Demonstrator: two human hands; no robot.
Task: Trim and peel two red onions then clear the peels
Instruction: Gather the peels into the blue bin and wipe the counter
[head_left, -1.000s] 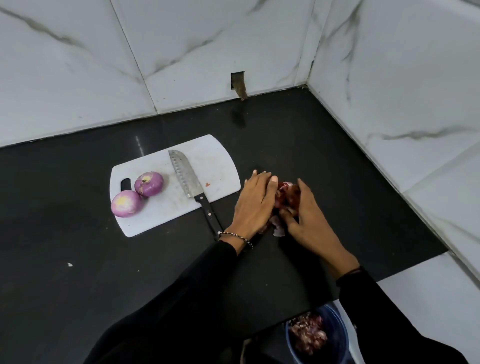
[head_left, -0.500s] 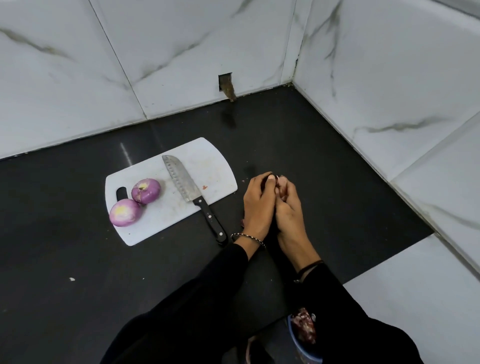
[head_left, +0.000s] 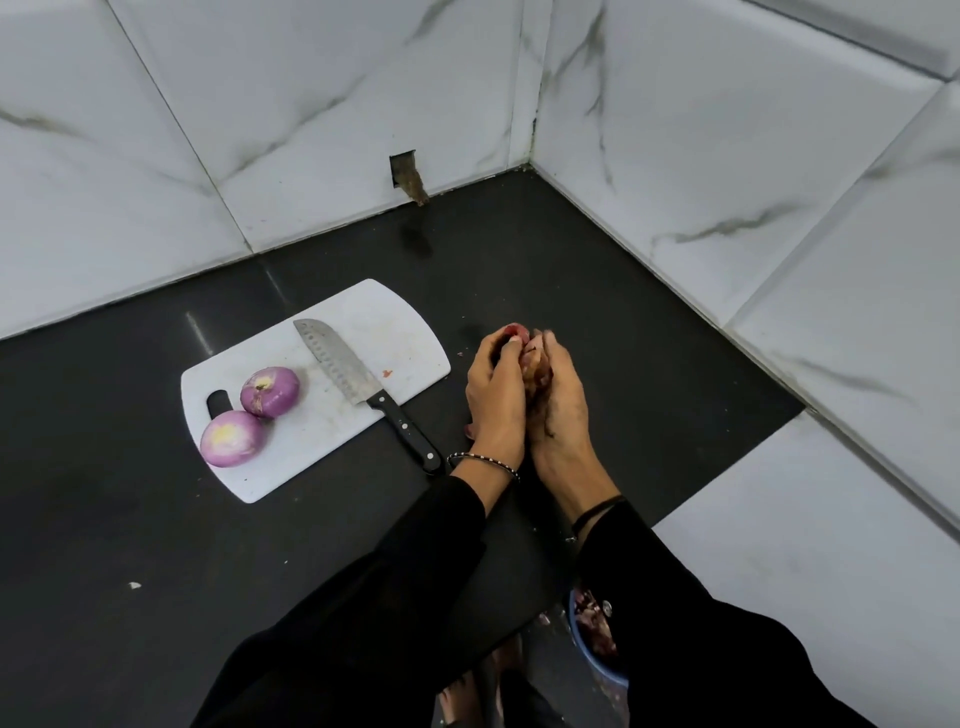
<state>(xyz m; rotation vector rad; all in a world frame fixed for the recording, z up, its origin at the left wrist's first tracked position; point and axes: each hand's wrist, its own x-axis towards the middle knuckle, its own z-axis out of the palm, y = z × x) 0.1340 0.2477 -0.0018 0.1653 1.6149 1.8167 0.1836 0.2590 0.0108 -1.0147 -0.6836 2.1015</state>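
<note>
On the black countertop (head_left: 156, 545), set into a corner of white marble-patterned wall tiles (head_left: 727, 156), a white cutting board (head_left: 395, 317) lies at an angle. Two peeled red onions rest on the near-left part of the board, touching or nearly touching: the nearer onion (head_left: 232, 438) shows a pale yellow trimmed face, and the farther onion (head_left: 269, 391) sits just behind it, beside the board's handle slot. A knife (head_left: 340, 364) lies across the board with its dimpled blade on the white surface and its black riveted handle (head_left: 410, 434) extending off the near edge onto the countertop. To the right of the board, both hands are raised together above the countertop, palms facing each other. The left hand (head_left: 493, 395), with a beaded bracelet (head_left: 480, 460) at the wrist, and the right hand (head_left: 563, 410), with a dark band at the wrist, are cupped closed around a bundle of onion peels (head_left: 532, 358); reddish and tan scraps show between the fingertips. Both forearms are in black sleeves (head_left: 415, 597). At the lower edge, partly hidden behind the right sleeve, a blue bowl (head_left: 597, 662) holds more purple peel scraps. A small white fleck (head_left: 134, 585) lies on the countertop at the near left.
</note>
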